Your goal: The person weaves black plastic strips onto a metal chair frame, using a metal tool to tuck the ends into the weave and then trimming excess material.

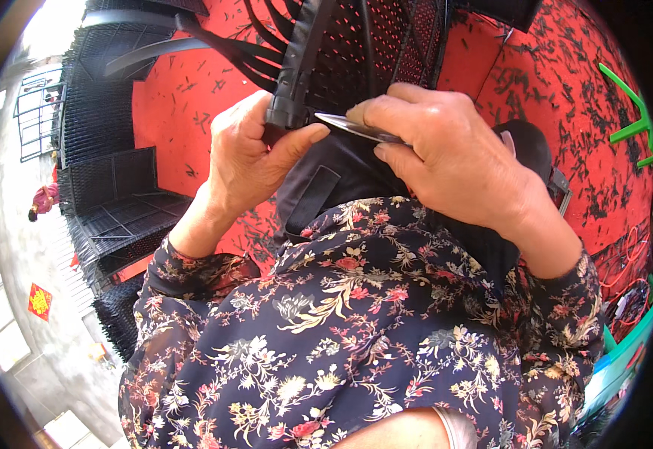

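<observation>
A black woven plastic wicker panel point(341, 56) rises in front of my lap, its near corner wrapped in flat black strips. My left hand point(248, 153) grips that corner from the left, with the thumb stretched along its lower side. Loose black strips point(248, 56) fan out from the panel's left edge. In my right hand point(454, 153) is a pointed silvery metal blade point(341, 124), held between thumb and fingers. Its tip lies at the wrapped corner, close to my left thumb. My fingers hide the blade's rear part, so its full shape cannot be told.
Black wicker pieces point(106, 105) are stacked along the left. Black strip scraps lie scattered over the red floor covering point(173, 142). Green legs point(633, 131) stick in at the far right, above a tangled red cord point(629, 273). A person point(44, 200) is at the far left.
</observation>
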`<state>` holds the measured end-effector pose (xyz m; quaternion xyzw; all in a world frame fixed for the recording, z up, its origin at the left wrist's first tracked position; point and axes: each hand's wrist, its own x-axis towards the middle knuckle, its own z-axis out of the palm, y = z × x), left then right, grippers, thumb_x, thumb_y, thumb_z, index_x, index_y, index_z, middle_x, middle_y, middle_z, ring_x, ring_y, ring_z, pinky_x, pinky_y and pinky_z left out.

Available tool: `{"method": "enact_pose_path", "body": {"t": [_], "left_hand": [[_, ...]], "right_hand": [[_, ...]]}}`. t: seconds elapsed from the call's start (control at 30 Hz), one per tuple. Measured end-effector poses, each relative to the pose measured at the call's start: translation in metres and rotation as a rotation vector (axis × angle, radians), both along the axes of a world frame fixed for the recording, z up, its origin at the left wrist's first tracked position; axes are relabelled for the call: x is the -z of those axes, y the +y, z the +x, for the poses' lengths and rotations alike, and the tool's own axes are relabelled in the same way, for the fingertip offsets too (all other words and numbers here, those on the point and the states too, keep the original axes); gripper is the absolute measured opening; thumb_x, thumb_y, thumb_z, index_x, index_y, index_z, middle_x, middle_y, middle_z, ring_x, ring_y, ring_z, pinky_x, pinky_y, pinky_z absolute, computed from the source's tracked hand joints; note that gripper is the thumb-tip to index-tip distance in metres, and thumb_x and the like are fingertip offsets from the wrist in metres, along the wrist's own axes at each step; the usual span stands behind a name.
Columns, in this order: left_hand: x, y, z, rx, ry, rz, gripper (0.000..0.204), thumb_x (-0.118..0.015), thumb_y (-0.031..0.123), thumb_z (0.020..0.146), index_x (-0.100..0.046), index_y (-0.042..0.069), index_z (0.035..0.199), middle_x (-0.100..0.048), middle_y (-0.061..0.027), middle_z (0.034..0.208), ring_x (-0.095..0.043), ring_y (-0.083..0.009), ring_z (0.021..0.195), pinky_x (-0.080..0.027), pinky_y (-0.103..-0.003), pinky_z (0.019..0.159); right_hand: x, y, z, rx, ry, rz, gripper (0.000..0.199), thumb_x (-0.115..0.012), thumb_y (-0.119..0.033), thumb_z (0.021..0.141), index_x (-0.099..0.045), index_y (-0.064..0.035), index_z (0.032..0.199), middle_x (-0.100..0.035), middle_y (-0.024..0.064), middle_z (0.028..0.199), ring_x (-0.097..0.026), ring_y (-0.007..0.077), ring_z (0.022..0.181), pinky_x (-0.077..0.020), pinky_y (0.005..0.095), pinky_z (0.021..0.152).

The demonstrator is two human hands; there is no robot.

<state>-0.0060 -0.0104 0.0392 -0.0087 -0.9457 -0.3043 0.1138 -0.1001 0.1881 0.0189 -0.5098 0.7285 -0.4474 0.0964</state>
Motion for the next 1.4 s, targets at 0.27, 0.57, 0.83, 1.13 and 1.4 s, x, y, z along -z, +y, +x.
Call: {"method": "enact_pose_path", "body": {"t": [0.27, 0.57, 0.83, 1.13, 1.4], "left_hand": [[-0.031, -0.009, -0.023, 0.078, -0.152, 0.239, 0.043, -0.075, 0.025, 0.072, -0.055, -0.001, 0.099, -0.061, 0.0004, 0.074, -0.052, -0.0053, 0.062, -0.042, -0.021, 0.055], [-0.033, 0.017, -0.042, 0.118, -0.277, 0.352, 0.019, -0.058, 0.019, 0.08, -0.056, 0.002, 0.073, -0.051, 0.0017, 0.058, -0.046, -0.005, 0.052, -0.036, -0.022, 0.047], [-0.026, 0.012, -0.039, -0.013, -0.282, 0.495, 0.02, -0.053, 0.01, 0.083, -0.062, -0.002, 0.097, -0.061, -0.0014, 0.083, -0.056, -0.007, 0.076, -0.044, -0.021, 0.066], [-0.019, -0.011, -0.043, 0.133, -0.362, 0.474, 0.022, -0.044, 0.009, 0.083, -0.062, -0.004, 0.084, -0.06, -0.002, 0.074, -0.055, -0.0077, 0.064, -0.042, -0.021, 0.056], [-0.033, -0.001, -0.045, 0.144, -0.336, 0.417, 0.019, -0.049, 0.014, 0.083, -0.06, -0.001, 0.08, -0.057, -0.001, 0.067, -0.052, -0.0074, 0.059, -0.04, -0.023, 0.052]], "right_hand": [[0.013, 0.004, 0.002, 0.087, -0.087, -0.068, 0.009, -0.056, -0.008, 0.079, -0.057, -0.001, 0.084, -0.057, 0.019, 0.069, -0.057, 0.0379, 0.07, -0.0462, 0.043, 0.059], [-0.028, 0.028, 0.0, 0.112, 0.202, 0.056, 0.023, -0.06, -0.004, 0.077, -0.059, -0.0043, 0.1, -0.058, 0.0137, 0.083, -0.059, 0.0325, 0.071, -0.0489, 0.0359, 0.061], [-0.058, 0.023, -0.004, 0.05, 0.398, 0.132, 0.016, -0.061, -0.007, 0.075, -0.061, -0.0048, 0.091, -0.052, 0.0105, 0.069, -0.057, 0.0301, 0.062, -0.0459, 0.0362, 0.054], [-0.072, 0.011, -0.003, 0.02, 0.432, 0.241, 0.01, -0.057, -0.007, 0.075, -0.06, -0.003, 0.083, -0.054, 0.0144, 0.069, -0.057, 0.034, 0.067, -0.0452, 0.0405, 0.058], [-0.072, 0.001, -0.008, -0.06, 0.328, 0.131, 0.009, -0.055, -0.007, 0.076, -0.06, -0.0023, 0.082, -0.057, 0.0161, 0.071, -0.059, 0.0339, 0.069, -0.0469, 0.0402, 0.061]]}}
